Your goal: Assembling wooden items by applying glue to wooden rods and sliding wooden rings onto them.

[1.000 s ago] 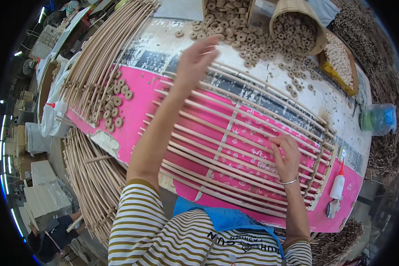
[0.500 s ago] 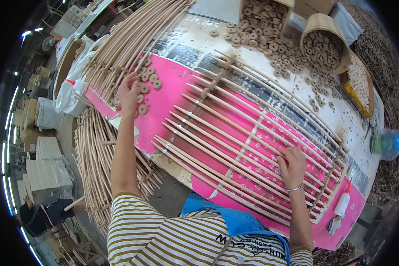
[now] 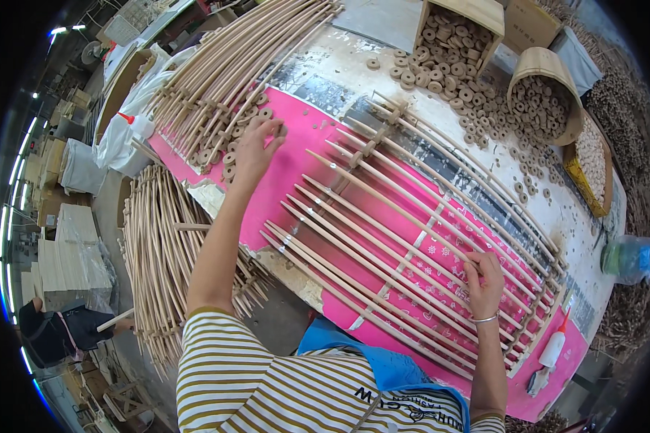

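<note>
Across the pink-and-white table lies a row of long wooden rods (image 3: 404,224), their pointed ends toward the left. Small round wooden rings (image 3: 369,149) sit between the upper rods near those ends. My right hand (image 3: 484,285) pinches one rod near the middle right. Raised over the pink sheet, my left hand (image 3: 256,148) has thumb and fingers together on what looks like a small brown wooden ring (image 3: 280,130), partly hidden by the fingers. Loose wooden rings (image 3: 229,159) lie beside and behind that hand.
A finished-looking stack of rods (image 3: 231,65) lies at the far left. Rings spill from a wooden box (image 3: 497,32) and a round tub (image 3: 572,119) at the back. Glue bottles (image 3: 554,346) rest at the right and left. More rods (image 3: 159,267) stand below the table's left edge.
My left hand has come away from the loose rings and moved right, toward the rods' pointed ends. My right hand stays on its rod, while the whole view has shifted slightly.
</note>
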`<state>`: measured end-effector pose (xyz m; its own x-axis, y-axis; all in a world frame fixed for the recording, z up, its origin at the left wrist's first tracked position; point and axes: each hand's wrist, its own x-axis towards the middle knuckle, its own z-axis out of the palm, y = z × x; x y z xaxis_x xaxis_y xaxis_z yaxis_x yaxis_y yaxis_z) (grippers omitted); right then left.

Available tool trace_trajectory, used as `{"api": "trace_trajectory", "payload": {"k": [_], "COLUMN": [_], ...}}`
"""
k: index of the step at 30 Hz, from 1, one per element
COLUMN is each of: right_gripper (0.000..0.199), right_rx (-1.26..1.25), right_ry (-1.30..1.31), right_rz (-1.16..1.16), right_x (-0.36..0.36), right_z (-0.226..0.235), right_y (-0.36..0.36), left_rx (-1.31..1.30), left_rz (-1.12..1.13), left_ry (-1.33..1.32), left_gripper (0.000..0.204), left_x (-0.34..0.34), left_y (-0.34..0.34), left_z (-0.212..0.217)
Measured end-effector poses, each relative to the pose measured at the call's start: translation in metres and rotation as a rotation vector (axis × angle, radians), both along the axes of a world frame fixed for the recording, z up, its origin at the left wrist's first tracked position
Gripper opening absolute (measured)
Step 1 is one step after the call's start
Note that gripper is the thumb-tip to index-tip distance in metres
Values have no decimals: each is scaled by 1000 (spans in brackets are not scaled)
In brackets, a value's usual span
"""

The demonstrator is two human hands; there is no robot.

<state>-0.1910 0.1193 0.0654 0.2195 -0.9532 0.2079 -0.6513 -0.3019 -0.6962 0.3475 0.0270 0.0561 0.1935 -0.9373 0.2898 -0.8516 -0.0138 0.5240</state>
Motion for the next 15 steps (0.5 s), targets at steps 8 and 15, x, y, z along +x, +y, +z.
{"api": "trace_trajectory", "payload": {"k": [8, 15], "right_gripper": [14, 15], "right_rx": [-12, -30], "right_ry": [-66, -31], "right_rz": [20, 62], "right_x": [21, 22], "right_z": [12, 20], "right_y": [-6, -4], "left_rx": [179, 199], "left_rz": [-110, -53], "left_ry": [1344, 1360], "left_gripper": [36, 35], "left_x": [-31, -29], "left_y": [40, 56], "left_z": [13, 7]}}
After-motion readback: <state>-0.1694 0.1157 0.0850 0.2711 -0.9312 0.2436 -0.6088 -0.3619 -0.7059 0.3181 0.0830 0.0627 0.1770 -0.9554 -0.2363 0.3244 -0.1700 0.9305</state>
